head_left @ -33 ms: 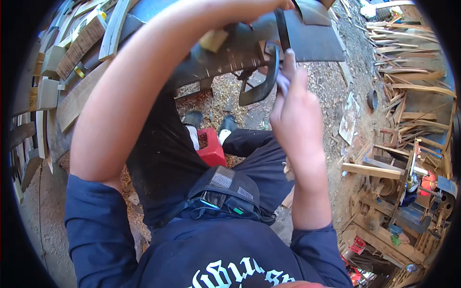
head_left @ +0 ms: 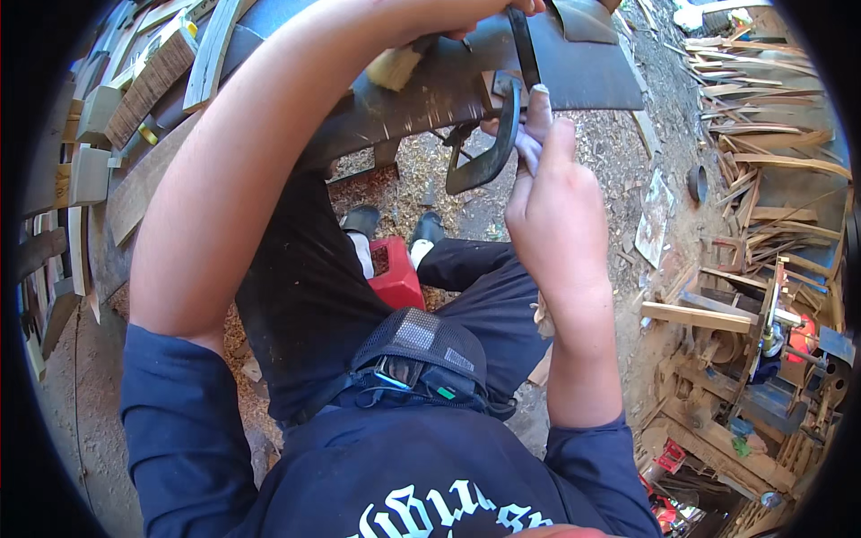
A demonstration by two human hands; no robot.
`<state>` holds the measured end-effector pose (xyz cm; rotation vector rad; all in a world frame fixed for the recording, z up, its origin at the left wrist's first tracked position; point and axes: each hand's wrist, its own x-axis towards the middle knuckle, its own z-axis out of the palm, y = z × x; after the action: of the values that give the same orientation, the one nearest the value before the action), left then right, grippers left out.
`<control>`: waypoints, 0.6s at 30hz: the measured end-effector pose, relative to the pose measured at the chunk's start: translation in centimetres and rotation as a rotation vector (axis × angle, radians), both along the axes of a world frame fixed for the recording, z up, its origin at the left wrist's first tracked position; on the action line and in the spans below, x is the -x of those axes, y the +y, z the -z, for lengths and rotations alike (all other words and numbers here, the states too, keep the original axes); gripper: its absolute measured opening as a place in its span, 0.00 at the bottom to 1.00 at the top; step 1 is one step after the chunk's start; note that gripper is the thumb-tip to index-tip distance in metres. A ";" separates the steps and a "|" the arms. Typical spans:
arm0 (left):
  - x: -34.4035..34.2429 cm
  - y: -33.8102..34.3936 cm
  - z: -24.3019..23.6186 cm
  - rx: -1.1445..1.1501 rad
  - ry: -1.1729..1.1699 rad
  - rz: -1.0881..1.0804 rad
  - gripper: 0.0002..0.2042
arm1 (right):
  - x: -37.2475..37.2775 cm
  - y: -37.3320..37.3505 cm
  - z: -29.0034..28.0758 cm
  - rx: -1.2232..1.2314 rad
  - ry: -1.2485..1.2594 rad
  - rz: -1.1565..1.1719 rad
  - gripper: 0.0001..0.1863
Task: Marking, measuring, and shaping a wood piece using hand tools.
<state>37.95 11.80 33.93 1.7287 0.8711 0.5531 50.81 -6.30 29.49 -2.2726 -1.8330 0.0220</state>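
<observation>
A long dark flat bar, like a file point(head_left: 524, 47), runs between my two hands over the edge of a dark bench top point(head_left: 587, 76). At its near end is my right hand point(head_left: 560, 206), closed, with pale tape on the fingers and one finger stretched along the bar. My left hand point(head_left: 484, 13) reaches across to the far end with its fingertips closed there; the top edge of the picture cuts it off partly. Just left of my right hand, a dark metal C-clamp point(head_left: 489, 166) grips a small wooden block point(head_left: 496, 87) at the bench edge. A pale-bristled brush point(head_left: 395, 67) lies under my left forearm.
Wood pieces point(head_left: 152, 94) crowd the left side. A red plastic container point(head_left: 395, 273) stands between my legs on the shaving-strewn floor. To the right are stacked wood strips point(head_left: 762, 143), a dark ring point(head_left: 697, 186) and a cluttered wooden machine stand point(head_left: 717, 386).
Both hands and the bar have shifted very slightly away from me. More of the brush shows from behind my left forearm. The clamp has stayed in place.
</observation>
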 end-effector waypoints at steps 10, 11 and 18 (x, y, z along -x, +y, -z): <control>-1.2 -1.2 -2.9 0.014 0.241 -0.040 0.15 | -0.6 -1.0 0.7 -0.005 0.094 0.005 0.21; -0.5 -0.8 -2.6 -0.018 0.230 0.003 0.15 | -0.4 -0.3 0.7 -0.016 0.050 0.016 0.21; -0.9 -1.3 -1.3 0.064 0.131 0.298 0.14 | -0.2 -4.4 1.6 -0.020 0.202 0.052 0.19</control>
<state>38.83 10.53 35.22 1.8094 0.6950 0.2138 51.03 -10.68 27.92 -2.2133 -1.6645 0.2164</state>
